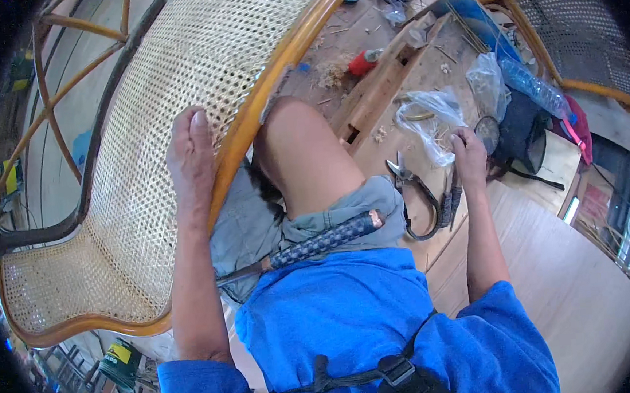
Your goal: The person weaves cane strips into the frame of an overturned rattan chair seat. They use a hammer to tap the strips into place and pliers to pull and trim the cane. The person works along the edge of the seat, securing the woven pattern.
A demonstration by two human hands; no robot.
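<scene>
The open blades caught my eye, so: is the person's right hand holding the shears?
No, the shears lie apart from the right hand, which is at the edge of a plastic bag.

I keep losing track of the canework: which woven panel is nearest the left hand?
The large pale cane panel, close by the left hand; the darker woven panel is far off, upper right.

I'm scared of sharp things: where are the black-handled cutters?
In the head view, the cutters lie right of centre, between the grey shorts and the right hand.
</scene>
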